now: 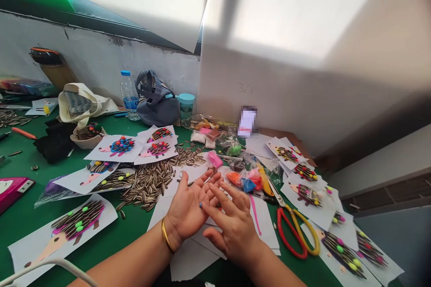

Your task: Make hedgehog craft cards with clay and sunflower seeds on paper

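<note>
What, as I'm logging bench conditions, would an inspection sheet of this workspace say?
Surface: green tabletop, largely covered by papers and supplies.
Job's things: small blue piece between left hand and right hand; white sheets beneath; seed pile, bagged coloured lumps and hedgehog pictures around.
Clutter: scissors on the right; bottle and blue-grey bag at the back.
Hands: left palm up, fingers extended; right palm down above it, one fingertip at the blue piece.
Cables: pale cable across the lower left corner.
Surroundings: scuffed wall and large pale panel behind.
</note>
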Motion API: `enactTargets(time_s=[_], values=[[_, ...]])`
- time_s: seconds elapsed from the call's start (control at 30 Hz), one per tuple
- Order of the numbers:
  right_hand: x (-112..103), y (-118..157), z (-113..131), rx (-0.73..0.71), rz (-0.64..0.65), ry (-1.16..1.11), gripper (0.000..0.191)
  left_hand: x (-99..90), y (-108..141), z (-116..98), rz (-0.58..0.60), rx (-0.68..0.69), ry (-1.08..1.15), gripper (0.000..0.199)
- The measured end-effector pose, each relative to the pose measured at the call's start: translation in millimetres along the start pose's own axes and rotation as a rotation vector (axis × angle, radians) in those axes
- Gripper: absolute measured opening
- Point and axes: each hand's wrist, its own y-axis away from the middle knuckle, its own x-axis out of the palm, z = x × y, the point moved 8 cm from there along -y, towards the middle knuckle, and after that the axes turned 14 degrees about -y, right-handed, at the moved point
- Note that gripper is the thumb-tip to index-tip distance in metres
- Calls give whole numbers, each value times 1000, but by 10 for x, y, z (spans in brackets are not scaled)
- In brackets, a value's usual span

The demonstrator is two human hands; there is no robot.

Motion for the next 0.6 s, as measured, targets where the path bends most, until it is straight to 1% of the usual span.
enactTargets(time_s=[0.07,0.17,0.23,0.3,0.4,0.47,0.5,0.6], values=[[24,4,18,-7,22,-45,52,0,2,8,-14,-12,-19,60],[28,5,5,21,12,-44,57,4,2,31,-11,-35,-63,60],[21,10,-22,46,9,-24,54,17,0,14,6,-16,-63,61],[24,16,-16,30,23,-32,49,14,0,-4,5,1,-47,62],[36,19,12,-5,41,-74,49,2,2,19,-16,-25,-43,63],[31,14,-10,17,34,-73,50,14,5,39,-15,-43,-58,64],[17,10,-30,35,19,-67,46,24,8,40,-13,-42,-71,64],[-47,4,-70,60,-48,-84,26,51,19,46,-13,-35,-131,61]])
